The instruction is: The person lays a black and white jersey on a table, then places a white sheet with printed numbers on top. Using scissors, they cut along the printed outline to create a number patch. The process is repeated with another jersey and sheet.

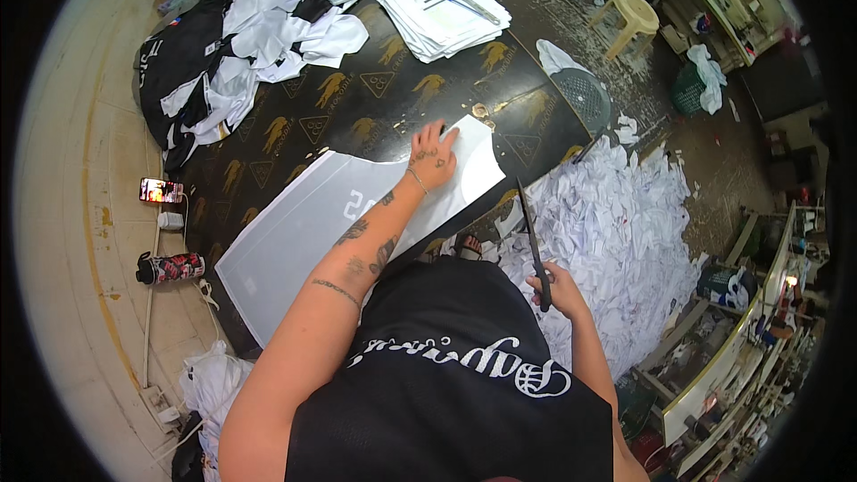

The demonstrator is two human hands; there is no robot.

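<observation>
While left hand (435,159) lies flat, fingers spread, on the sheet (357,214) at surface (357,107) edge, right hand (555,290) fingers grip scissors (533,241); sheet w/ overhang could slip & miscut.

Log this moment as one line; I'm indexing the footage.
left hand: flat on white sheet | right hand: grip closed on black scissors | black table | paper scrap heap at right

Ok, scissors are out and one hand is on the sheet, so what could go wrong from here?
The left hand lies flat on the white sheet, so its fingers may meet the blades if the cut runs close. The right hand holds long scissors off the table edge, near the body. The sheet overhangs the edge and could slide.
</observation>
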